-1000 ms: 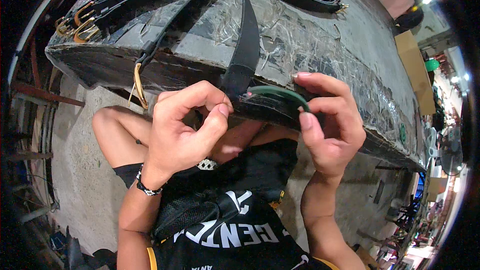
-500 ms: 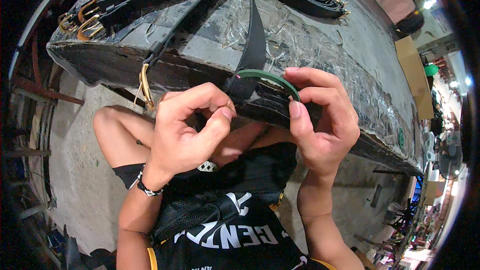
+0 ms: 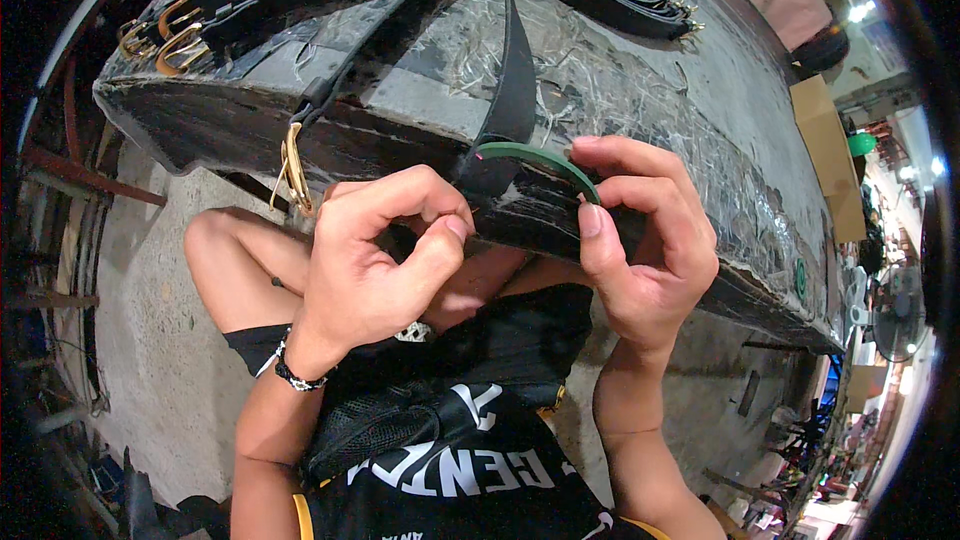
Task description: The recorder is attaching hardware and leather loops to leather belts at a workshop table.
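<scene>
One curved green strip (image 3: 540, 157), clamped in our right fingers (image 3: 635, 157) before the black strap (image 3: 512, 105) at the table (image 3: 650, 110) edge, is, we judge, best held steady while our left fingers (image 3: 415, 190) pinch together.

Grn strip (image 3: 540, 156) looks smooth, matt; blk strap (image 3: 513, 90) leather-like; buckle (image 3: 292, 168) glossy metal; tabletop (image 3: 625, 80) rough, part glossy.

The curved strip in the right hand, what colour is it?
Green; the strip shows best in the head view.
</scene>
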{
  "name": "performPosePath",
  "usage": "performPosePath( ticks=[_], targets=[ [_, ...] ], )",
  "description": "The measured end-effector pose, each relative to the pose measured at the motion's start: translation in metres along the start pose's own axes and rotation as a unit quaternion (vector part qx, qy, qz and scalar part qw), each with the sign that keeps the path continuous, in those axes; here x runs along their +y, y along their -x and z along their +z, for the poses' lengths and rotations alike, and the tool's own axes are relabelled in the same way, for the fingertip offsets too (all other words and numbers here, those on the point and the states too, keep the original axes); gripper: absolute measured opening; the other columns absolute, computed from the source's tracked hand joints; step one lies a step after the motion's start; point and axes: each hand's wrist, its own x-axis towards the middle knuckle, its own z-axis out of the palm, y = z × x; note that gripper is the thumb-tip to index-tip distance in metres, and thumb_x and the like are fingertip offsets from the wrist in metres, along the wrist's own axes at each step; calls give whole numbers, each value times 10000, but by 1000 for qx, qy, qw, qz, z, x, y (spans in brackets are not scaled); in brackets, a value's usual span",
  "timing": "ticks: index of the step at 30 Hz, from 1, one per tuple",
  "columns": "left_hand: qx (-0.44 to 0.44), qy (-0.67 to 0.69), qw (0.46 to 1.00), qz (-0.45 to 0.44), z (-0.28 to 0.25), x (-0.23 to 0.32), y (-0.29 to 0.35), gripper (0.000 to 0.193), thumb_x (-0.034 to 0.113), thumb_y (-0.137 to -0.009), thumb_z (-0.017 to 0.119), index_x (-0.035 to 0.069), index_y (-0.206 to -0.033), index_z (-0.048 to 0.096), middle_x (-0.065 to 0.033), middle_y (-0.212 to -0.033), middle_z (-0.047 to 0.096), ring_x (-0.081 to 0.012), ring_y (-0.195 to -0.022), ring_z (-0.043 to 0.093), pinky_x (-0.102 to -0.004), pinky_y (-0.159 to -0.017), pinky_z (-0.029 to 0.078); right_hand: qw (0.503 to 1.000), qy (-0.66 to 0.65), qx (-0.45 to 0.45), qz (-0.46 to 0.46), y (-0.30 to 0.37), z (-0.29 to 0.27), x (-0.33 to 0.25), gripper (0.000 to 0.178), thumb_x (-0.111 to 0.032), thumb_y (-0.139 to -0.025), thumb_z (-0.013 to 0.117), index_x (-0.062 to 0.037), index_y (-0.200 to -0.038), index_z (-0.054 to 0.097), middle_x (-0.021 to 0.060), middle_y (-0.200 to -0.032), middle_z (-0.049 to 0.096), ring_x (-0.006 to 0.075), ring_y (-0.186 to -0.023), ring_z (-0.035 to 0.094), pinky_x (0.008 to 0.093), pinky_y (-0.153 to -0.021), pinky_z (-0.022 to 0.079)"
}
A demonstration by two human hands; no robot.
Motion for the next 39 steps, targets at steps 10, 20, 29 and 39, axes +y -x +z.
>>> performPosePath(
  ticks=[10, 20, 29, 39],
  targets=[
    [133, -142, 981, -24, 25, 5, -3, 450, 99, -733, 927, 16, -966, 551, 29, -645, 466, -43, -570, 417, -222, -496, 334, 994, -94, 47, 44, 4, -3, 1, 99, 34, -816, 705, 33, -906, 663, 211, -1082, 727, 259, -945, 707, 354, -869, 557],
    [-3, -36, 990, -140, 4, -3, -9, 252, 163, -901, 817, 25, -902, 607, 87, -632, 461, -17, -581, 388, -232, -511, 313, 990, -111, 45, 79, 3, -18, -3, 86, 19, -835, 692, 32, -911, 655, 219, -1108, 716, 260, -992, 691, 367, -920, 537],
    [-2, -34, 996, -87, 8, 7, -7, 221, 137, -917, 778, 3, -910, 603, 36, -674, 531, -30, -609, 483, -220, -543, 379, 992, 13, -81, 92, -13, -84, -4, 144, -95, -798, 708, 16, -875, 658, 224, -1188, 709, 265, -1042, 659, 367, -956, 487],
    [4, 28, 987, -156, 7, 8, -8, 161, 90, -931, 736, -21, -996, 639, 32, -674, 560, -32, -630, 494, -231, -565, 402, 977, -37, -203, 52, -26, -95, 3, 168, -137, -771, 713, 1, -845, 652, 233, -1247, 685, 324, -1116, 662, 389, -974, 479]
  ],
)
